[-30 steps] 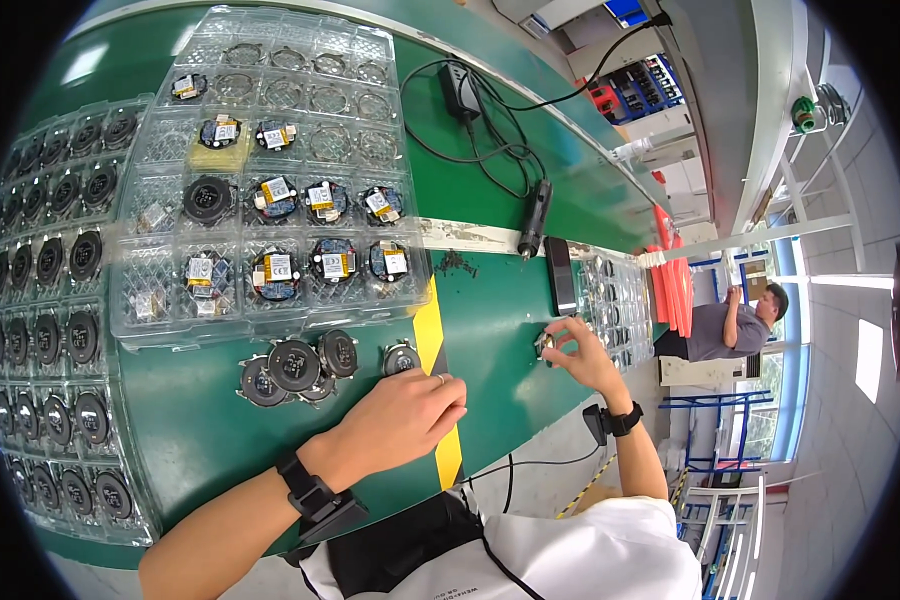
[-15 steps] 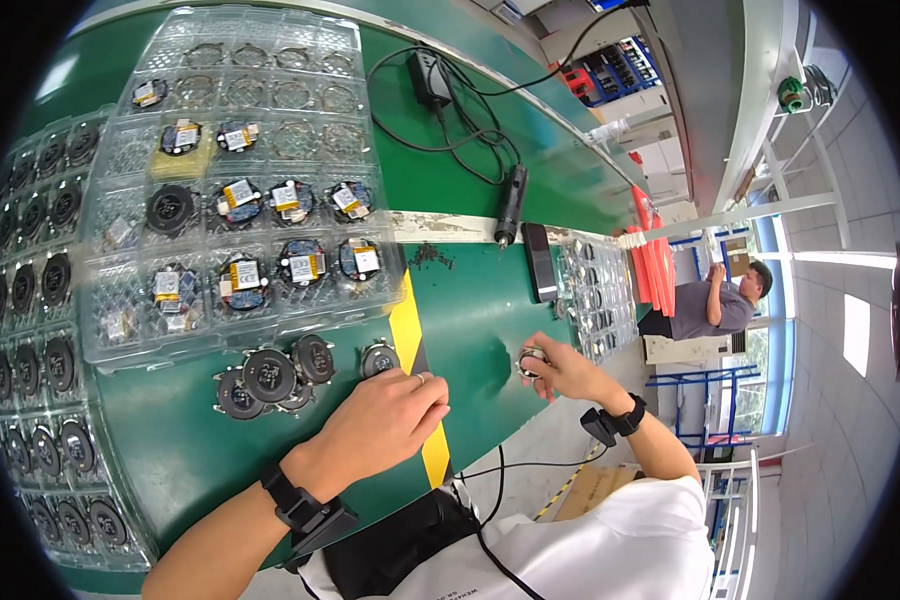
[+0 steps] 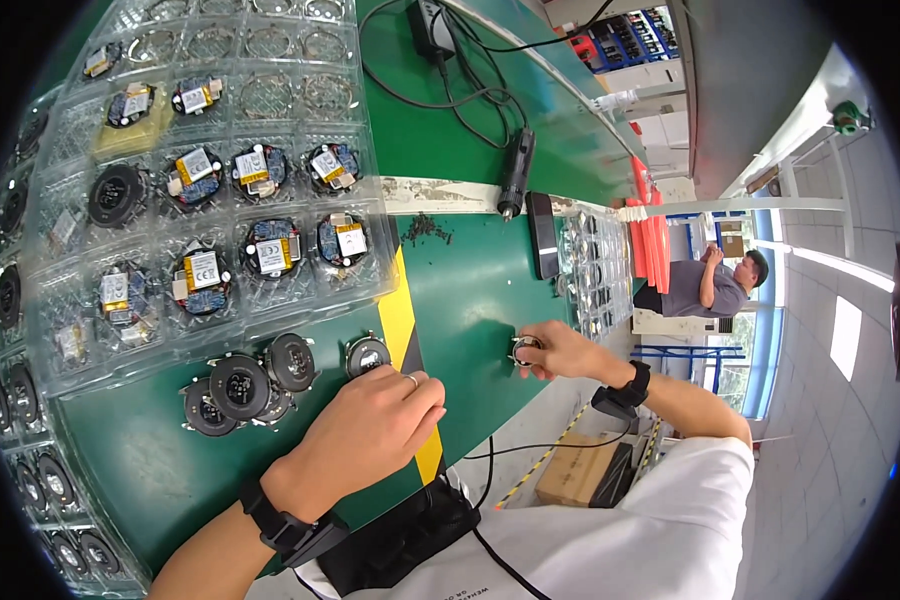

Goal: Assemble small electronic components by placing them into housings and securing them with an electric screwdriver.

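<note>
Over the green table's front edge, my right hand (image 3: 560,352) pinches a small round watch case (image 3: 526,349) between thumb and fingers. My left hand (image 3: 378,418) rests lower left of it, fingers curled together; whatever they may hold is hidden. Just beyond its knuckles lies a single round watch body with a black back (image 3: 367,354). To the left, several black-backed watch bodies (image 3: 240,386) are heaped together. Behind them a clear plastic tray (image 3: 310,310) carries watch parts with small batteries and blue circuit boards in its pockets.
A black electric screwdriver (image 3: 516,175) lies cabled to a black box (image 3: 430,30). Beside it are a dark phone (image 3: 542,236) and scattered small dark screws (image 3: 425,230). Another filled clear tray (image 3: 595,270) stands right. A person in grey (image 3: 695,287) is farther off.
The view has shifted, so the trays appear farther left and higher. My right hand keeps its pinch on the watch case, slightly turned; my left hand stays curled near the single watch body.
</note>
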A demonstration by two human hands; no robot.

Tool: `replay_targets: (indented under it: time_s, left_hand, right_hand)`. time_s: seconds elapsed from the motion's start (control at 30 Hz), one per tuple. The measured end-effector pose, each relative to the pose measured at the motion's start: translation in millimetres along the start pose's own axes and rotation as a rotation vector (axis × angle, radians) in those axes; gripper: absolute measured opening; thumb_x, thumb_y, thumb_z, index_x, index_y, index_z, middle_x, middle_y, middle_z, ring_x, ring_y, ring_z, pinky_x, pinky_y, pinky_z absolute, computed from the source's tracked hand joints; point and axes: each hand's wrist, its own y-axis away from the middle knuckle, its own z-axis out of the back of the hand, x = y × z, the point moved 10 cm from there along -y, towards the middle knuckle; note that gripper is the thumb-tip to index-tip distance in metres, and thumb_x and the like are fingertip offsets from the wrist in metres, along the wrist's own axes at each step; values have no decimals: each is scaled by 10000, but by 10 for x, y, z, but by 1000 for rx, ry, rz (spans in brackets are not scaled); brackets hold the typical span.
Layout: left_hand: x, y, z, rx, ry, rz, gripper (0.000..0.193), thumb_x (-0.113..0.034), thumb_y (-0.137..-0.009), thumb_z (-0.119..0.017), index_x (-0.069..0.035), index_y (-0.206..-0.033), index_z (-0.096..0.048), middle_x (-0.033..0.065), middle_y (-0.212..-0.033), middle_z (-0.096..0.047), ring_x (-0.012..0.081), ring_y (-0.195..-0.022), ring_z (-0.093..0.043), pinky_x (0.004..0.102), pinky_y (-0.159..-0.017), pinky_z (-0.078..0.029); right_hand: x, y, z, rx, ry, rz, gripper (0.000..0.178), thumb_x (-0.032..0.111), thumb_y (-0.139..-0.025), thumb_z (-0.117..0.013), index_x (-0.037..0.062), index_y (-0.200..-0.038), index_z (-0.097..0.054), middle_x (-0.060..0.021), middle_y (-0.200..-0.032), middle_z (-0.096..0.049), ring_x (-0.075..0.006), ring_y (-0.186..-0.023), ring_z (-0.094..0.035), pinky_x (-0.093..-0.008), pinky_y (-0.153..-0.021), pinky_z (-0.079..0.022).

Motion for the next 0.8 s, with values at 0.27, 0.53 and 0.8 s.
replay_targets:
  time_s: [0.27, 0.53, 0.8]
  left_hand:
    - [15, 4, -16, 30, -17, 20, 154, -139, -945, -649, -42, -916, -534, 77, -831, -596, 260, -767, -600, 373, -747, -507]
    - [12, 1, -5, 22, -16, 25, 157, -139, -937, -657, -40, -917, -537, 79, -820, -598, 261, -766, -598, 370, -743, -509]
    - [8, -13, -9, 15, -41, -16, 157, -138, -937, -657, -34, -922, -540, 86, -828, -621, 272, -773, -616, 383, -738, -514]
  right_hand:
    - [-12, -22, -18, -17, -22, -14, 172, 123, -1012, -572, -33, -949, -607, -83, -774, -702, -119, -564, -616, -291, -498, -511]
    - [6, 53, -58, -119, -25, 4, 160, 106, -999, -567, -38, -937, -597, -92, -740, -686, -120, -537, -611, -290, -489, -504]
    - [-7, 37, 33, -155, 70, 6, 196, 141, -966, -585, -29, -872, -615, -82, -711, -700, -119, -498, -572, -307, -492, -465]
